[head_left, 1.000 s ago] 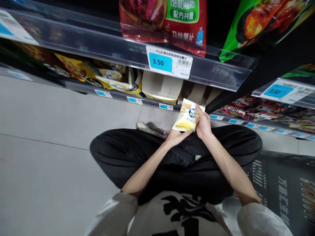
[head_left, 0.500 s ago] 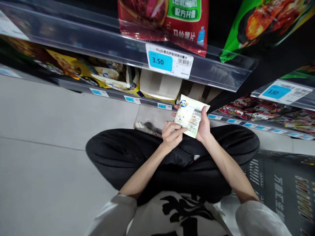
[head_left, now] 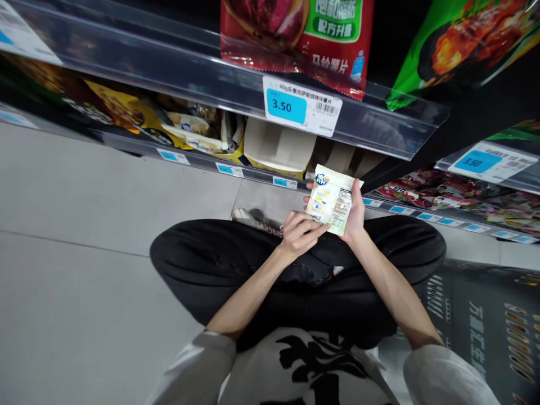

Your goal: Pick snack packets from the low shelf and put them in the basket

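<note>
Holding a small pale packet (head_left: 331, 199) in the right hand (head_left: 355, 216), its printed back now face up where the picture side showed a second ago.

The right hand is clamped on the packet, thumb along the right edge and fingertips showing past the left; the left hand (head_left: 298, 233), which earlier held the packet's bottom from beneath, now has its fingers bent over the lower left edge, though whether they pinch it I cannot tell. The packet sits above the crossed legs in black trousers (head_left: 202, 247), in front of the low shelf with its open carton (head_left: 278, 146). Higher up, a red bag (head_left: 291, 48) stands behind a 3.50 price label (head_left: 301, 107); a dark grey slotted basket (head_left: 458, 332) rests at the lower right.
</note>
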Tool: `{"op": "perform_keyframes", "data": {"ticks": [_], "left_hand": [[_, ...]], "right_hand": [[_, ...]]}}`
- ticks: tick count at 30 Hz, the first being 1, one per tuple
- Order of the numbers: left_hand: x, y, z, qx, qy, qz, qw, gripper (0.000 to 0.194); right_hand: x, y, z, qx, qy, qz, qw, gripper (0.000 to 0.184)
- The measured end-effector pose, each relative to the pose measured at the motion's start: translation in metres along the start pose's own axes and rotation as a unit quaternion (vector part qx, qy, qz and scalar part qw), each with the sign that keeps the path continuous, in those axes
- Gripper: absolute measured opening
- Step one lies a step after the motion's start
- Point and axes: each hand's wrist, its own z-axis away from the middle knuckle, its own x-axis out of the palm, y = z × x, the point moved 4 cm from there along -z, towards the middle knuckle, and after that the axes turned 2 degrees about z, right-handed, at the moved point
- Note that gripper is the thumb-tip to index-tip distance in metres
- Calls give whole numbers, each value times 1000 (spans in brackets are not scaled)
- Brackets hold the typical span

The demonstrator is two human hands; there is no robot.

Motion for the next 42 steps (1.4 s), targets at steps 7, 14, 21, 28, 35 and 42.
{"op": "perform_keyframes", "data": {"ticks": [7, 14, 21, 28, 35, 42], "left_hand": [[-3, 5, -11, 30, 15, -15, 999, 47], [0, 1, -7, 14, -7, -32, 999, 43], [1, 1, -5, 14, -3, -30, 999, 46], [-1, 2, -9, 14, 7, -8, 1000, 49], [1, -1, -4, 7, -9, -28, 1000, 41], [3, -6, 1, -20, -39, -32, 999, 37]], "right_hand": [[0, -1, 1, -3, 7, 3, 1000, 70], [0, 0, -1, -4, 7, 6, 1000, 71], [0, 1, -2, -8, -3, 5, 1000, 69], [1, 0, 0, 0, 10, 18, 1000, 66], [1, 1, -1, 3, 6, 20, 1000, 66], [0, 1, -1, 2, 5, 24, 1000, 66]]}}
